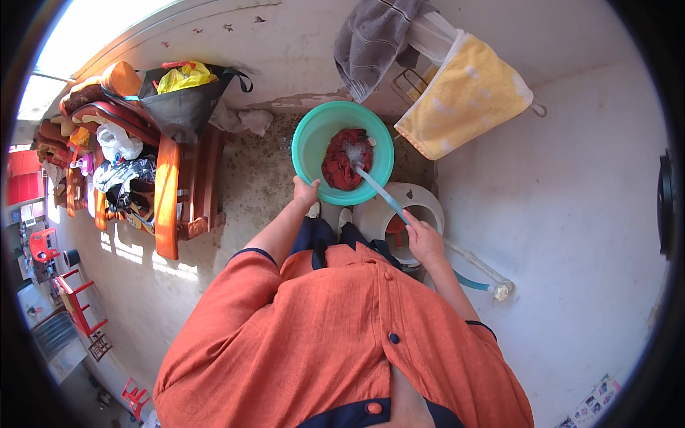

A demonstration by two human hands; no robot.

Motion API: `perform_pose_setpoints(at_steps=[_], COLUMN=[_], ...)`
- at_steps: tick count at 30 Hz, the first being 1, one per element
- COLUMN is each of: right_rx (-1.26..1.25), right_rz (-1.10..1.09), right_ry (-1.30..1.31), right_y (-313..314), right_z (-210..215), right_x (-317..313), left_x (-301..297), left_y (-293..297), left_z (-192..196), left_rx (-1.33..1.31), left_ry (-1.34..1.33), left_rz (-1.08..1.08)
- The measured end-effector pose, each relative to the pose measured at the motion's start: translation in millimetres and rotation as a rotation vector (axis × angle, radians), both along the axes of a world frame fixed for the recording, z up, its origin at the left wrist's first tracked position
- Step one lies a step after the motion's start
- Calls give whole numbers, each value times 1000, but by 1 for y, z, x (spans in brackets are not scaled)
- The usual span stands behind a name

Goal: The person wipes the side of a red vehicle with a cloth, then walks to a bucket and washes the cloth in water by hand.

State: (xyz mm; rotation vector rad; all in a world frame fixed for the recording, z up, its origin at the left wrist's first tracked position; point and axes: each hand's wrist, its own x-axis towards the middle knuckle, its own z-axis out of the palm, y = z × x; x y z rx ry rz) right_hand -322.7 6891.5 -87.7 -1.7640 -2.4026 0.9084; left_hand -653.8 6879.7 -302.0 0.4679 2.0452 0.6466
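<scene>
A round green basin stands in front of me with a bunched dark red cloth inside it. My left hand grips the basin's near left rim, its fingers partly hidden there. In my right hand is a pale blue hose, held a little behind its end. The hose slants over the near right rim, and water splashes white on the cloth at its mouth. Behind my right hand the hose runs down to a pipe fitting by the wall.
A white rounded tub-like container stands just right of the basin. Yellow and grey towels hang beyond it. At left, a wooden bench carries clothes and a dark bag. Red stools stand farther left.
</scene>
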Motion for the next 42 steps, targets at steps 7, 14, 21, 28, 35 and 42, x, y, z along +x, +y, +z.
perform_pose_setpoints(at_steps=[7, 14, 21, 28, 35, 42], right_rx=[-32, -41, -29, -35, 73, -11], right_rz=[-33, -60, -56, -71, -62, -88], right_ry=[6, -20, -32, -35, 79, 37], right_y=[-4, -7, -9, -10, -14, -16], right_z=[11, 18, 15, 17, 12, 19], right_x=[1, 4, 5, 6, 12, 12], left_x=[-13, -4, -9, -17, -27, -56], left_y=[-5, -5, -12, -15, -23, -51], left_z=[-24, 53, 61, 57, 59, 48], left_rx=[-72, -88, -82, -61, -80, -93], left_ry=[-51, -351, -437, -459, -422, -274], left_rz=[-81, -8, -1, -26, -11, -46])
